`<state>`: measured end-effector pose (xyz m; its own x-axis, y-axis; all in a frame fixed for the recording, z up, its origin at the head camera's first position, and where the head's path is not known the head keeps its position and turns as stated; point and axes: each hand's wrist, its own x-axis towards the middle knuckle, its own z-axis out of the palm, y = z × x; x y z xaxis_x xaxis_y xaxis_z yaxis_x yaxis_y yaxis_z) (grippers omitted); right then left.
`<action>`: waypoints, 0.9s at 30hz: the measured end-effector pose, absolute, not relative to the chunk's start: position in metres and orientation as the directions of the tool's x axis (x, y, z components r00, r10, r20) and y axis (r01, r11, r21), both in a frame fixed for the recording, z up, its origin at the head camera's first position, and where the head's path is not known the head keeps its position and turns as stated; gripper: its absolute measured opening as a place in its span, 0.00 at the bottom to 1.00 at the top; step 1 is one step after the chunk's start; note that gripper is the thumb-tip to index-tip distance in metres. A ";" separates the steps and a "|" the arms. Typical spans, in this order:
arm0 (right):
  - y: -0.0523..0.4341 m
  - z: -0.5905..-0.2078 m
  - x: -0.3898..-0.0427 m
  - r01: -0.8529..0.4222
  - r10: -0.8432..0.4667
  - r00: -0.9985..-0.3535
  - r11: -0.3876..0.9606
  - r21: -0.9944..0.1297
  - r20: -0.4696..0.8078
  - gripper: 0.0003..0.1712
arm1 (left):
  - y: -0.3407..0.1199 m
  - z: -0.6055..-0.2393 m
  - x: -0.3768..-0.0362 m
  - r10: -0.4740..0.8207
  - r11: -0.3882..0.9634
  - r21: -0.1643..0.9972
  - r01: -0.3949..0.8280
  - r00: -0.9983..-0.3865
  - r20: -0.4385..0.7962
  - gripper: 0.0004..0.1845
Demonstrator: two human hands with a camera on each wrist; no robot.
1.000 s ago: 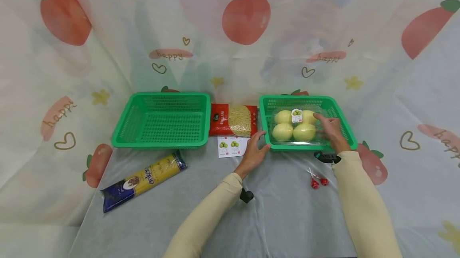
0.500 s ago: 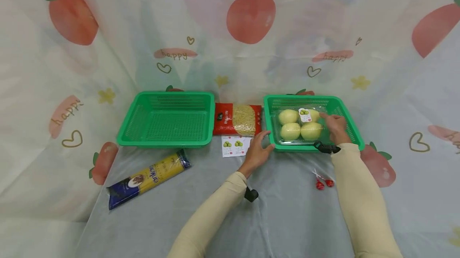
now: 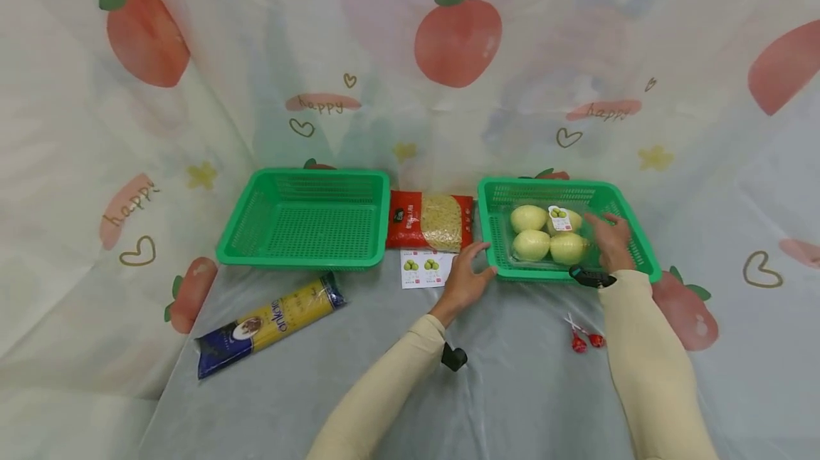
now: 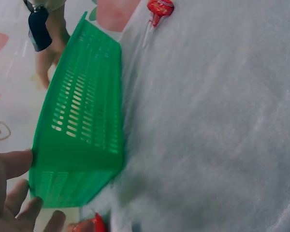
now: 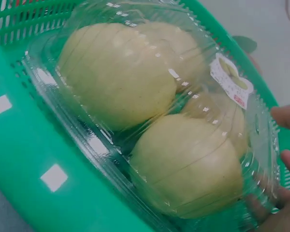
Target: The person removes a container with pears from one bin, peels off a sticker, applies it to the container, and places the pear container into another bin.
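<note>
Both hands have stayed put: right hand (image 3: 611, 241) fingers spread against the fruit box (image 3: 551, 236) now settled in the right basket (image 3: 631, 214), left hand (image 3: 470, 276) open at its near-left corner.

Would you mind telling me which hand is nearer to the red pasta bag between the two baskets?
Left. The left hand lies just below-right of the red pasta bag; the right hand is inside the right basket, farther away.
</note>
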<state>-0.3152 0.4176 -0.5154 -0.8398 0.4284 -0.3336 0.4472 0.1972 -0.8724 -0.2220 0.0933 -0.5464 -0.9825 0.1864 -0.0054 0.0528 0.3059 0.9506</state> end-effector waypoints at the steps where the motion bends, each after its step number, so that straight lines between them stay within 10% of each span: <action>1: 0.416 -0.516 -0.314 0.424 0.396 -0.864 0.238 -0.874 -0.312 0.50 | 0.092 -0.547 -0.222 0.191 0.299 0.953 0.051 -0.982 -0.008 0.29; 27: 0.343 -0.500 -0.300 0.030 0.135 -0.986 0.730 -0.683 0.101 0.49 | 0.004 -0.512 -0.234 0.191 0.538 0.790 0.294 -0.955 0.226 0.29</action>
